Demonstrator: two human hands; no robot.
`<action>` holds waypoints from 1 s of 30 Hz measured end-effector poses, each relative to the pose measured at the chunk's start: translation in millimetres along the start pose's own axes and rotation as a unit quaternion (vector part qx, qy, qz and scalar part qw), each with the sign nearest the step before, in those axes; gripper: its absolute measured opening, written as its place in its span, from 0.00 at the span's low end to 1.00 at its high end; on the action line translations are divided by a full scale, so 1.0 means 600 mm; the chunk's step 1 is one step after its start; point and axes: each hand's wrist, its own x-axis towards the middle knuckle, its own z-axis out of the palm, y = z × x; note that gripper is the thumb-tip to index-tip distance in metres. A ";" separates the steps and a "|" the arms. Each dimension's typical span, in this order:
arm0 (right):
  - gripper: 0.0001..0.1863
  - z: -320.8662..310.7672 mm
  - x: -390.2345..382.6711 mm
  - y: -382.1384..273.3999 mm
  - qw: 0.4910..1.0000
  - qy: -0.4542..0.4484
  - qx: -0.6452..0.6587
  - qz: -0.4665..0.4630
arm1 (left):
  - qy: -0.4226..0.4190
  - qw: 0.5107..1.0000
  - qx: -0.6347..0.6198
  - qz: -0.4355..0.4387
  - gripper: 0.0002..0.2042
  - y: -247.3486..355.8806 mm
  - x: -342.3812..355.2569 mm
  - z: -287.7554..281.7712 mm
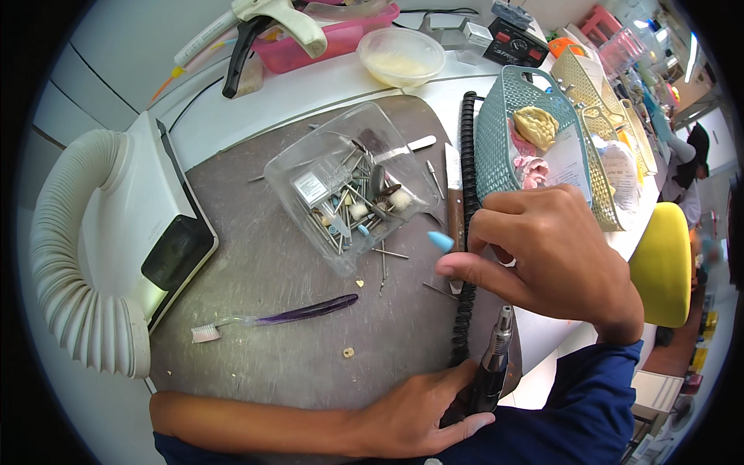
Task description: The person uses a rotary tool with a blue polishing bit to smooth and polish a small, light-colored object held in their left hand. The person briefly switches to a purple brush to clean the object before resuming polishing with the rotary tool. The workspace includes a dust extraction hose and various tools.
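dark blue sleeves, bare hands

Shiny metal handpiece (pixel 494 364), clear plastic tray (pixel 353 186), scuffed matt mat (pixel 287 287).

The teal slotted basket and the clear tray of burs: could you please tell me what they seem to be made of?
The teal slotted basket looks like moulded plastic, matte, with regular slits in its wall. The clear tray of burs seems thin transparent plastic, glossy; the mat shows through its walls.

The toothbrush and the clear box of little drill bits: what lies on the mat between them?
In the head view, between the purple toothbrush and the clear plastic box of burs lies mostly bare grey mat, with only a tiny yellowish crumb near the box.
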 end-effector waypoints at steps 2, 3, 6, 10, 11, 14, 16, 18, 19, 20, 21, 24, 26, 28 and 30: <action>0.14 -0.006 0.006 0.001 0.998 0.041 -0.035 -0.027 | 0.003 0.999 0.035 -0.032 0.25 0.001 -0.004 0.000; 0.13 -0.007 0.014 -0.002 0.997 0.067 -0.029 -0.040 | 0.002 0.999 0.027 -0.037 0.25 0.002 -0.004 0.000; 0.09 -0.007 0.043 -0.006 0.990 0.079 -0.045 -0.104 | -0.004 0.999 0.014 -0.043 0.26 0.006 -0.001 -0.003; 0.06 0.002 0.089 -0.017 0.985 0.004 -0.093 -0.144 | -0.008 0.999 0.027 -0.027 0.27 0.005 -0.001 -0.003; 0.05 0.007 0.104 -0.016 0.982 -0.016 -0.079 -0.169 | -0.004 0.999 0.031 -0.020 0.27 0.003 -0.002 -0.002; 0.06 0.022 0.129 -0.021 0.977 -0.051 -0.094 -0.184 | -0.002 0.999 0.024 -0.027 0.28 0.003 -0.002 -0.003; 0.06 0.030 0.138 -0.025 0.975 -0.064 -0.096 -0.187 | 0.002 0.999 0.031 -0.024 0.29 -0.004 -0.004 0.000; 0.07 0.035 0.145 -0.029 0.975 -0.072 -0.101 -0.183 | -0.017 0.998 0.032 -0.044 0.28 0.005 -0.002 -0.005; 0.07 0.037 0.148 -0.032 0.976 -0.073 -0.105 -0.179 | -0.037 0.997 0.029 -0.066 0.26 0.013 -0.001 -0.010; 0.07 0.037 0.149 -0.033 0.976 -0.074 -0.111 -0.172 | -0.058 0.994 0.026 -0.086 0.24 0.019 0.000 -0.012; 0.06 0.037 0.150 -0.032 0.977 -0.075 -0.115 -0.164 | -0.031 0.999 0.011 -0.043 0.24 0.015 0.000 -0.009; 0.06 0.022 0.152 -0.029 0.985 -0.063 -0.083 -0.140 | 0.030 0.998 -0.025 0.052 0.25 -0.009 0.000 0.004; 0.05 -0.006 0.145 -0.027 0.992 -0.038 -0.003 -0.121 | 0.040 0.996 -0.035 0.071 0.25 -0.009 0.002 0.007; 0.03 -0.021 0.129 -0.023 0.993 -0.005 0.074 -0.089 | -0.002 1.000 -0.023 0.019 0.24 0.002 -0.001 -0.001; 0.03 -0.034 0.115 -0.030 0.987 0.013 0.158 -0.041 | -0.018 1.000 -0.014 -0.008 0.24 0.013 -0.002 -0.009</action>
